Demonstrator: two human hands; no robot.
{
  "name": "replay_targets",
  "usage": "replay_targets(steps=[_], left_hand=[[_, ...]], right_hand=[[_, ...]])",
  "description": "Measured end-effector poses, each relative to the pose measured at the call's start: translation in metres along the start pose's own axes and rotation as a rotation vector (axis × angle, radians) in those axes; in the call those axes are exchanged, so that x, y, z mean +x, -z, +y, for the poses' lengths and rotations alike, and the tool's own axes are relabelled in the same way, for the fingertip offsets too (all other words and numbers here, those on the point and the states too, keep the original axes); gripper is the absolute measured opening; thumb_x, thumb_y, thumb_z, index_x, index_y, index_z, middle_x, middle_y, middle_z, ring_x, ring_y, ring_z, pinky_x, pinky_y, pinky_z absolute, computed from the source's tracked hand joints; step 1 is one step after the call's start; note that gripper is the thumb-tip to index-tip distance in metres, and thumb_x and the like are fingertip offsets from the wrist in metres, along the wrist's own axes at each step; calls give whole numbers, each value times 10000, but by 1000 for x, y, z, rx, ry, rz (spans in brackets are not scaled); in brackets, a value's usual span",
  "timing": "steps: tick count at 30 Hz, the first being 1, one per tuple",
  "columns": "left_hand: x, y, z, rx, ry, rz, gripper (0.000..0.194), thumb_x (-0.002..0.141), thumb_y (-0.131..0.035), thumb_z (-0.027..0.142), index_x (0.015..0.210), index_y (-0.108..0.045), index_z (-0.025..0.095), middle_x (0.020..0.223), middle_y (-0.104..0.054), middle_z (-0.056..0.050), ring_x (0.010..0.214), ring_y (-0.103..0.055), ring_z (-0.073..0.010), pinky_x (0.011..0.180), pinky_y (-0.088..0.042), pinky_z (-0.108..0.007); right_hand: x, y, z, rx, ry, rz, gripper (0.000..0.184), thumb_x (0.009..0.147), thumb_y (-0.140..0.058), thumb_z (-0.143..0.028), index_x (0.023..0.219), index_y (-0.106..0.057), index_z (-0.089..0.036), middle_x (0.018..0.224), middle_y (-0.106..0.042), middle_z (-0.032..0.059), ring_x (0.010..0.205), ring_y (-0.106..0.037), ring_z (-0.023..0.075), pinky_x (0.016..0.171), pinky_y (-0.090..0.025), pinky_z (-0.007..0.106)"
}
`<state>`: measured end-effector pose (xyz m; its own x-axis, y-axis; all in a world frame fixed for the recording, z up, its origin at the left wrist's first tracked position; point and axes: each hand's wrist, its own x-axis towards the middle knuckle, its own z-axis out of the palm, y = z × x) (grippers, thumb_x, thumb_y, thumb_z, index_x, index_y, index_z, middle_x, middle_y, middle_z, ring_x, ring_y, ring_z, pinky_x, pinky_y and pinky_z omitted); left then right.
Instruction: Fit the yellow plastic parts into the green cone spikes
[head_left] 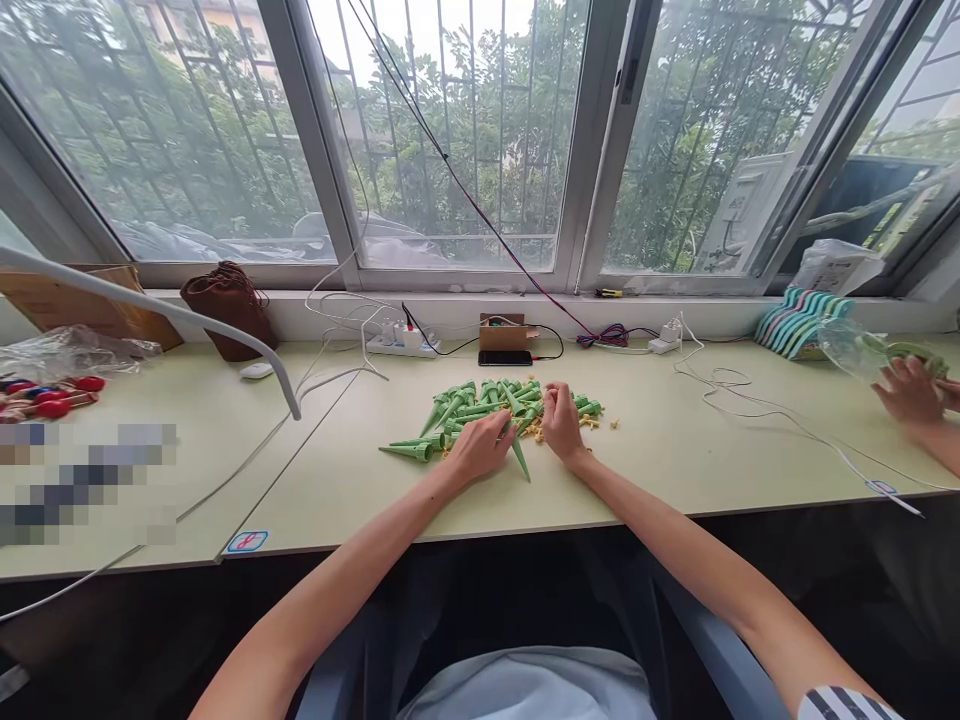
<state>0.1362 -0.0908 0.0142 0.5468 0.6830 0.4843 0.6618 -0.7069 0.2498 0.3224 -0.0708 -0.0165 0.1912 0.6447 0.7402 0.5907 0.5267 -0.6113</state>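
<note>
A pile of green plastic spikes (454, 403), tapered with wide hollow collars, lies on the pale table in front of me. Small yellow pieces (538, 433) are scattered among and beside them. My left hand (484, 443) is closed around one green spike (520, 460), whose pointed end slants down toward me. Right of it, my right hand (562, 425) is raised at the edge of the pile with its fingers curled together. Whatever those fingers hold is too small or hidden to make out.
Behind the pile are a phone (505, 358), a cardboard box (502, 331) and a power strip (405, 345). White cables (772, 405) run across the table at right. A lamp arm (187, 315) reaches in from the left. Another person's hands (911, 390) work at far right near teal hangers (802, 322).
</note>
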Motion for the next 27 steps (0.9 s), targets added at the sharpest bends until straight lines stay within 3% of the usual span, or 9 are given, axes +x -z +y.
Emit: replay_targets(steps=[6, 10, 12, 16, 20, 23, 27], left_hand=[[0, 0, 1, -54, 23, 4, 247, 976, -370, 337, 815, -492, 196, 758, -581, -29, 657, -546, -167, 593, -323, -265], [2, -2, -2, -200, 52, 64, 253, 968, -382, 361, 818, -491, 189, 746, -567, -19, 639, -520, -146, 606, -350, -256], [3, -4, -3, -334, 75, 64, 243, 961, -394, 375, 850, -499, 185, 677, -549, 6, 587, -505, -130, 593, -365, -251], [5, -9, -7, -724, 194, -81, 267, 946, -415, 453, 966, -474, 194, 534, -517, 58, 456, -518, -117, 507, -397, -233], [7, -12, -8, -1056, 280, -138, 362, 875, -524, 540, 914, -453, 188, 595, -573, 29, 507, -597, -139, 505, -466, -249], [8, -7, -6, -1076, 311, -120, 388, 838, -590, 542, 816, -474, 172, 570, -564, 27, 505, -573, -114, 540, -470, -246], [6, 0, -2, -982, 298, -133, 406, 819, -617, 546, 732, -484, 173, 501, -511, 47, 447, -475, -79, 467, -356, -205]], right_hand=[[1, 3, -1, -1, -3, 42, 150, 983, -325, -274, 1045, -445, -210, 925, -554, 65, 801, -536, 197, 752, -448, 352], [-3, 5, -7, 1, 52, -30, 156, 994, -327, -270, 1040, -463, -209, 948, -557, 87, 820, -540, 207, 756, -452, 353], [-7, 5, -10, 4, 85, -86, 158, 999, -327, -265, 1034, -472, -210, 913, -555, 73, 786, -533, 199, 734, -450, 337], [-10, 6, -11, 1, 136, -132, 159, 1000, -341, -252, 986, -496, -214, 906, -561, 60, 800, -539, 192, 745, -443, 319], [-10, 7, -10, 8, 118, -133, 175, 998, -354, -260, 951, -515, -211, 866, -564, 53, 771, -535, 186, 723, -438, 308], [-10, 7, -10, 28, 114, -131, 186, 993, -372, -264, 915, -531, -206, 846, -562, 49, 754, -527, 182, 705, -431, 304], [-10, 7, -10, 53, 129, -141, 190, 987, -393, -264, 882, -541, -206, 842, -561, 46, 758, -522, 180, 694, -424, 302]])
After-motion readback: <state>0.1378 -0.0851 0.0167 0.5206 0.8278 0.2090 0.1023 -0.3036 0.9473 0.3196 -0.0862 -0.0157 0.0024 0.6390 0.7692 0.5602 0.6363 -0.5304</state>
